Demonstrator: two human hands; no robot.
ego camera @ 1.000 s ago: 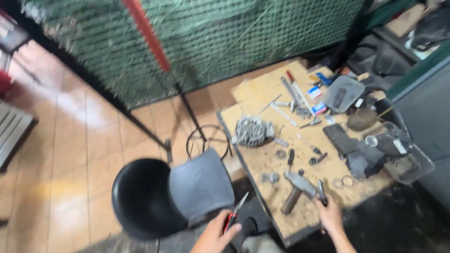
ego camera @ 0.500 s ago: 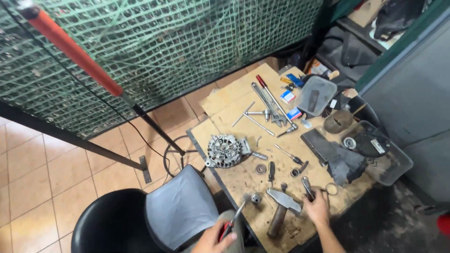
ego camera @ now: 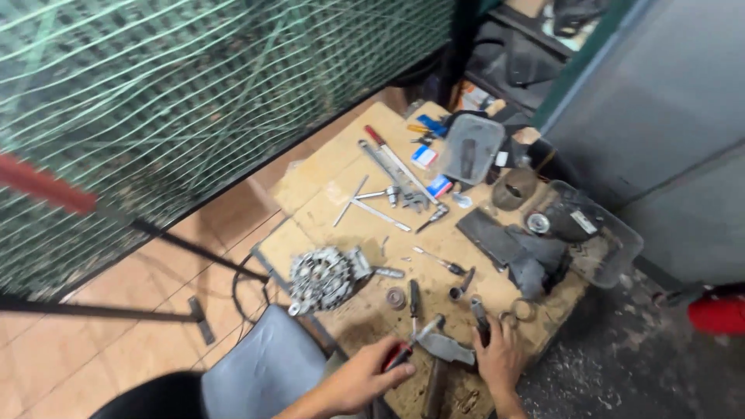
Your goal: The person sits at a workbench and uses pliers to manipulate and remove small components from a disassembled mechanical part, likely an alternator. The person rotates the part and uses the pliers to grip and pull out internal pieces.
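Left hand (ego camera: 365, 378) is gripping a red-handled screwdriver (ego camera: 413, 344), fingers clamped round the handle, shaft pointing up toward the hammer (ego camera: 444, 351). Right hand (ego camera: 498, 358) is lying on the surface (ego camera: 326, 194) just right of the hammer head, fingers curled at a dark tool (ego camera: 479, 320); I cannot tell if it is actually gripping it or only touching.

Step, as I judge it: picking tools at the near edge of the surface, with the alternator (ego camera: 324, 277) sitting untouched, up and left of the hammer. Going by this, the next move is calling for bringing the screwdriver tip over to the alternator and steadying that part with the free hand.

Counts, relative to the hammer:
- hammer: one
- alternator: one, up-left
- ring-shaped part (ego camera: 396, 298): one, just above-left
- small screwdrivers above: two I can make out (ego camera: 414, 299), (ego camera: 438, 261)
- long wrench (ego camera: 392, 177): one, far above
- T-handle tool (ego camera: 365, 203): one, far above-left
- clear trays: two, one far above (ego camera: 471, 146), one up-right (ego camera: 613, 248)
- dark rag (ego camera: 508, 248): one, up-right
- grey seat (ego camera: 260, 372): one, left, off the surface

Smaller bits are too blurred to count.
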